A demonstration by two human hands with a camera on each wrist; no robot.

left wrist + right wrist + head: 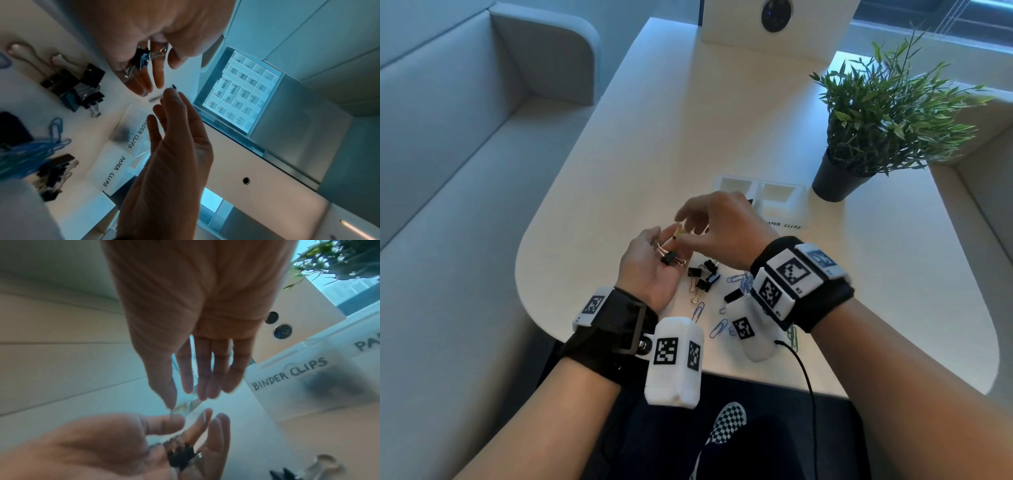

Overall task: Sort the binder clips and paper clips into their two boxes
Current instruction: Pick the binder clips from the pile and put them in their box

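My left hand (654, 262) lies palm up over the white table (654, 144), fingers relaxed, with a few black binder clips (670, 257) resting in the palm (144, 60). My right hand (717, 222) hovers just above it with straight, spread fingers (203, 373), its fingertips near my left thumb. Something small and yellowish (681, 233) shows between the two hands; I cannot tell what it is. More binder clips (702, 277) and blue paper clips (739, 279) lie on the table under my right wrist. The two white boxes (782, 195) stand behind, labelled BINDER CLIPS (290, 373) and PAPER CLIPS (114, 170).
A potted plant (876, 120) stands at the right behind the boxes. A white device with a round lens (775, 15) sits at the table's far end. A grey sofa (465, 137) runs along the left. A black cable (804, 370) hangs over the near edge.
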